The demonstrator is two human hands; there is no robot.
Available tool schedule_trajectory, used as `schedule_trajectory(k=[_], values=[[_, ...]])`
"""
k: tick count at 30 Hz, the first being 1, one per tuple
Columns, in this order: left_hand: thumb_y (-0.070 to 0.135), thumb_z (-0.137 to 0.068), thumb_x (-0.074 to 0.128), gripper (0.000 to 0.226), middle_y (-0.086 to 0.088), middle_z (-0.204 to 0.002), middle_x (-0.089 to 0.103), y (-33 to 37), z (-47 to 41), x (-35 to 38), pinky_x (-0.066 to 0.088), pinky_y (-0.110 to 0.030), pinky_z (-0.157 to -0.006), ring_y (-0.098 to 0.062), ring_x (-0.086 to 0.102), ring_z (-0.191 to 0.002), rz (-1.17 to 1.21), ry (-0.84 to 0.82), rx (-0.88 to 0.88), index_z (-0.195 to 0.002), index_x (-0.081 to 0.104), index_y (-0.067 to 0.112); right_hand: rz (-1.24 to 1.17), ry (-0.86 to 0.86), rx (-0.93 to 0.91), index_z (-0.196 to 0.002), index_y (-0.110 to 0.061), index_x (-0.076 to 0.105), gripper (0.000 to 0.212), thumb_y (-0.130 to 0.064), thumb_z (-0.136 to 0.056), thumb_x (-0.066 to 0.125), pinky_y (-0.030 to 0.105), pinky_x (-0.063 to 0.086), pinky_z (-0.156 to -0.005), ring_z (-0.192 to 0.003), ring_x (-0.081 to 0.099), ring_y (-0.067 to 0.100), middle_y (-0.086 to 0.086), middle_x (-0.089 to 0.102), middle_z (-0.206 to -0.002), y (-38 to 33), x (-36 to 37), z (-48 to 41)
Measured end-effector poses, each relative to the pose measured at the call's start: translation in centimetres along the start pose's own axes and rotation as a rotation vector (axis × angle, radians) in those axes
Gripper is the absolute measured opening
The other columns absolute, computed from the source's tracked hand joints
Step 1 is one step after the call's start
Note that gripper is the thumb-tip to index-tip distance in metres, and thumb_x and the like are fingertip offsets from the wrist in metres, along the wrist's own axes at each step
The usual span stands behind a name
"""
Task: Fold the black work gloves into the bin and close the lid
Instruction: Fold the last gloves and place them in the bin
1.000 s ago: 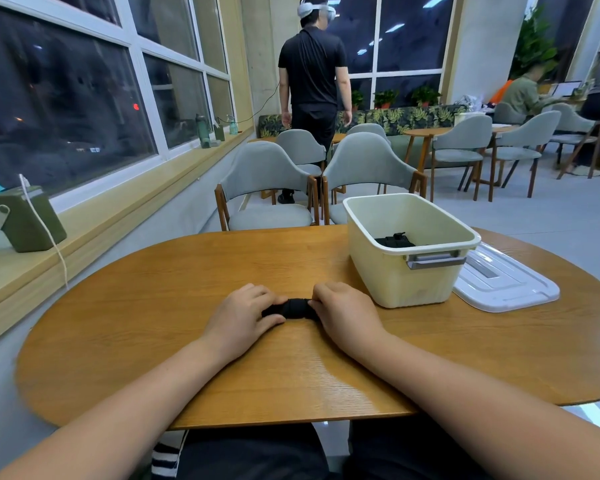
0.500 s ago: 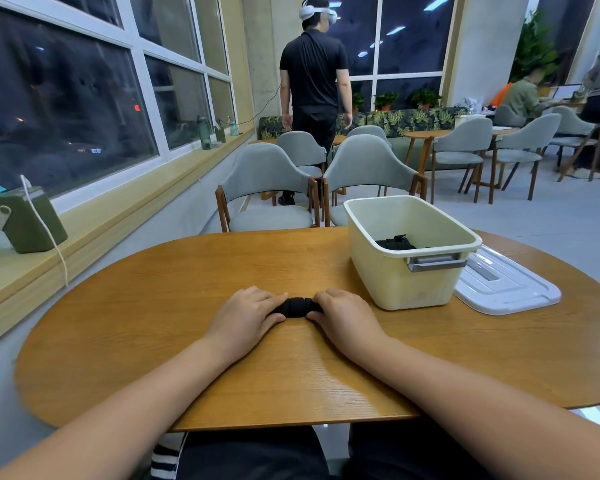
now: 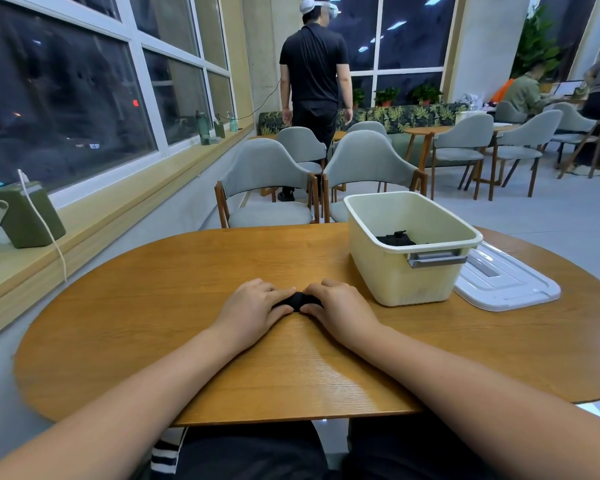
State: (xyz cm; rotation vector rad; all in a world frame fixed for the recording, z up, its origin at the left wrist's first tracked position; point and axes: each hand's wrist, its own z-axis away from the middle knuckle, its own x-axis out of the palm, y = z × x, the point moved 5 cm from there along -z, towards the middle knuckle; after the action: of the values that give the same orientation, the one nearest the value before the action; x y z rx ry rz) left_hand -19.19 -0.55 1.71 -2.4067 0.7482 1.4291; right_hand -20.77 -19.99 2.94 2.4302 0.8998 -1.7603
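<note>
Indoors, at a rounded wooden table (image 3: 153,306), I hold a bundled black work glove (image 3: 297,301) between both hands. My left hand (image 3: 253,310) curls its fingers over the bundle's left end and my right hand (image 3: 340,311) curls over its right end, so only a short dark strip of fabric shows between them. The bundle lies on the tabletop near the middle, under my fingertips, with both forearms stretched across the near edge. Just beyond my right hand and apart from it stands the cream plastic bin (image 3: 406,282), open, with a grey handle (image 3: 437,259) on its near wall. A second black glove (image 3: 395,239) lies inside, partly hidden by the near rim. The white lid (image 3: 506,282) lies flat on the table to the bin's right; whether it touches the bin's base I cannot tell. Two grey chairs (image 3: 267,181) with wooden legs stand at the table's far side. Behind them a person in black clothes (image 3: 314,74), wearing a white headset, stands with their back to me. On the window ledge at left sits an olive-green box (image 3: 25,220) with a white cable (image 3: 42,220) hanging from it, and farther along stand green bottles (image 3: 203,128). More chairs and tables fill the right background, where seated figures are too distant to make out.
</note>
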Motion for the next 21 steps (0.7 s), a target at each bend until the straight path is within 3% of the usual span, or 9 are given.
schedule_trajectory(k=[12, 21], values=[[0.059, -0.098, 0.057, 0.050, 0.007, -0.100, 0.076, 0.4, -0.7, -0.9, 0.056, -0.036, -0.085, -0.016, 0.066, -0.095, -0.041, -0.018, 0.023, -0.139, 0.071, 0.033, 0.013, -0.049, -0.037, -0.131, -0.029, 0.068, 0.030, -0.041, -0.105, 0.066, 0.045, 0.058, -0.083, -0.094, 0.066, 0.025, -0.001, 0.062, -0.108, -0.6, -0.5, -0.6], [0.057, -0.099, 0.056, 0.051, 0.009, -0.102, 0.077, 2.2, -4.5, -6.8, 0.055, -0.036, -0.083, -0.014, 0.065, -0.095, -0.099, 0.069, 0.072, -0.142, 0.069, 0.033, 0.037, 0.116, -0.093, -0.122, -0.026, 0.074, 0.023, -0.037, -0.102, 0.071, 0.042, 0.054, -0.075, -0.088, 0.063, 0.027, 0.000, 0.061, -0.099, -1.5, -6.8, -2.4]])
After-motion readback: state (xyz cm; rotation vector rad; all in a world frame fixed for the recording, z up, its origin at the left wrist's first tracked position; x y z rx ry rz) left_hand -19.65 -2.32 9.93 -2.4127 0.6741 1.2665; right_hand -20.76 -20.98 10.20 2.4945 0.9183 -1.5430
